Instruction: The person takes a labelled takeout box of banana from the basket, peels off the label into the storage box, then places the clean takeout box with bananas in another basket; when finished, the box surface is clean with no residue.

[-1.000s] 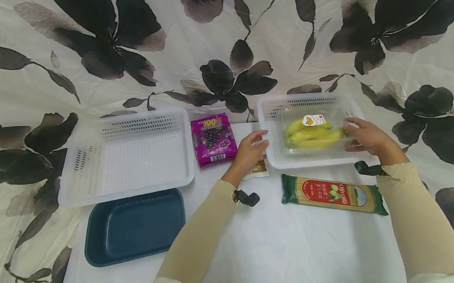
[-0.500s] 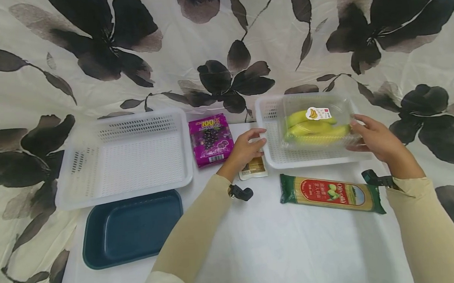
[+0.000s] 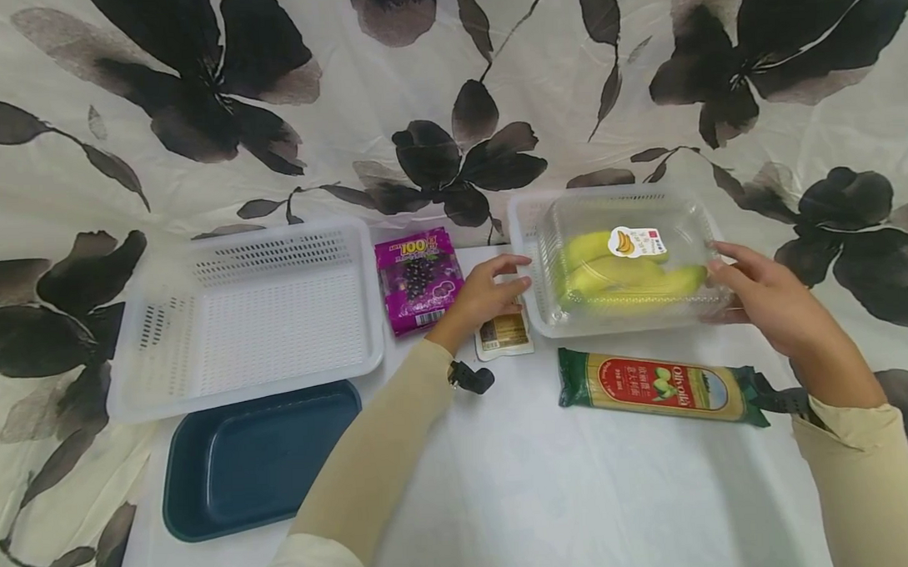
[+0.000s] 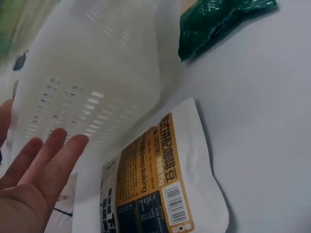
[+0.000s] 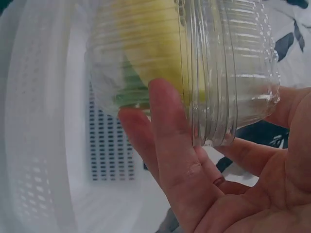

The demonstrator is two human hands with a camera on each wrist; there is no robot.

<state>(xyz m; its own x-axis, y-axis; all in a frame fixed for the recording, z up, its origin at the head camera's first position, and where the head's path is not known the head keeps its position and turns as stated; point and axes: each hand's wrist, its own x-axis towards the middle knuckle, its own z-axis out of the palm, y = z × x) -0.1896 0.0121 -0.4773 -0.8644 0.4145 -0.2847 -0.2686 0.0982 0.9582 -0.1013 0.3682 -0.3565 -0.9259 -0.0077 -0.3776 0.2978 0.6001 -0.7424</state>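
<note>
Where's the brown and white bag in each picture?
Head: the brown and white bag is near the middle, partly hidden by the left hand.
Left wrist: it's big, at the bottom middle.
Right wrist: it's not there.
Landmark: the white basket beside the bag shows in all three.

Clear plastic box (image 3: 633,260) of yellow bananas (image 3: 611,274), above white basket (image 3: 529,239)

White tabletop (image 3: 581,496). Far left: white left basket (image 3: 283,323), with a dark blue tray (image 3: 265,469) just near of it. Centre: purple packet (image 3: 416,278); brown-and-white pouch (image 3: 505,337) to its near right. Right: white right basket (image 3: 529,231); green-ended pasta pack (image 3: 653,387) lies near of it.
</note>
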